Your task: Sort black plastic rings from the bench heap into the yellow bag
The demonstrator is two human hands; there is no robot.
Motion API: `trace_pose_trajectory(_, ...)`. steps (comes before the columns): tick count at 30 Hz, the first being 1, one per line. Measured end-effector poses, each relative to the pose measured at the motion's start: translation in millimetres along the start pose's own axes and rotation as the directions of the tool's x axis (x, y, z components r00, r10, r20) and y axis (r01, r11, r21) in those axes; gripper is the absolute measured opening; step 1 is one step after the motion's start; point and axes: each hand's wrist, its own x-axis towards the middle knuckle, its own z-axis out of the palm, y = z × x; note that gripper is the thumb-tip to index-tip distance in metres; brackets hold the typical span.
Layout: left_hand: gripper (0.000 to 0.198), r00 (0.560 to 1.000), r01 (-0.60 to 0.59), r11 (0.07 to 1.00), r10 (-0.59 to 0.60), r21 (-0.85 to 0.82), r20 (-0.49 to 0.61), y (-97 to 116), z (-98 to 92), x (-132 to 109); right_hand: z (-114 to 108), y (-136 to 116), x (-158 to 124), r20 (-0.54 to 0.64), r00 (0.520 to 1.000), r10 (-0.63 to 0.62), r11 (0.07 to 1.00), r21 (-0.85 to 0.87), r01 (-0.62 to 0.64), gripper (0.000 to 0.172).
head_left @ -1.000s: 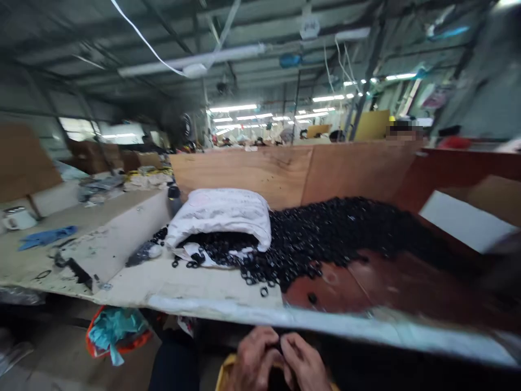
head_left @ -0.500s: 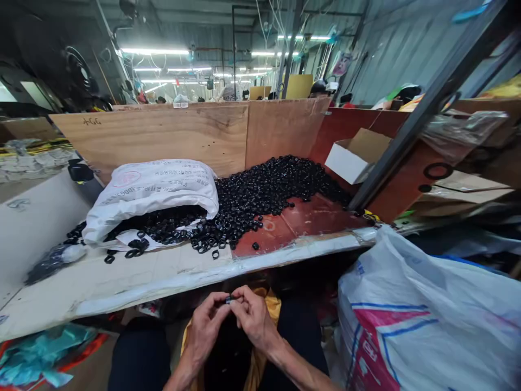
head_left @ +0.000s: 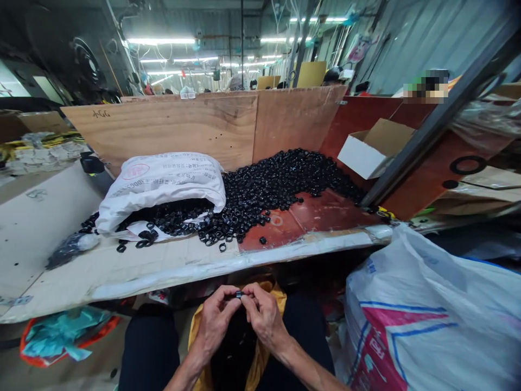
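Between my two hands, over my lap, is a small black ring [head_left: 239, 294]. My left hand [head_left: 215, 315] pinches it from the left with thumb and forefinger. From the other side my right hand [head_left: 264, 314] grips it the same way, fingertips almost meeting. Below them a yellow sack [head_left: 260, 363] stands open between my knees, its inside dark. On the bench lies a large heap of black rings [head_left: 280, 182], spilling out of a white woven sack [head_left: 171, 176] that rests on its side.
The bench's taped front edge [head_left: 244, 264] runs just beyond my hands. A big white bag [head_left: 407, 309] bulges at my right. An open carton [head_left: 368, 155] leans by a metal post [head_left: 402, 157]. An orange-rimmed basket [head_left: 67, 355] with teal plastic sits low at left. Wooden boards [head_left: 175, 127] wall the back.
The view has shifted, so the bench and heap appear a little higher and farther right. Both hands stay together on the ring, which now shows more plainly between the fingertips.
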Motion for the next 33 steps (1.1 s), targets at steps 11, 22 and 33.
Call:
trace_pose_trajectory(11,0.038,0.637,-0.745,0.595,0.499,0.302,0.587,-10,-37.0,-12,-6,-4,-8,0.491,0.488,0.722,0.231,0.493,-0.839,0.016)
trace_pose_trajectory(22,0.019,0.683,-0.678,0.671,0.426,0.299,0.594,21,-50.4,3,-18,-12,2,0.202,0.884,0.422,0.906,-0.111,-0.407,0.036)
trace_pose_trajectory(33,0.028,0.975,-0.054,0.679,0.193,0.733,-0.107,1,-42.2,120,-90,-20,154,0.19,0.916,-0.353,0.557,-0.744,0.369,0.024)
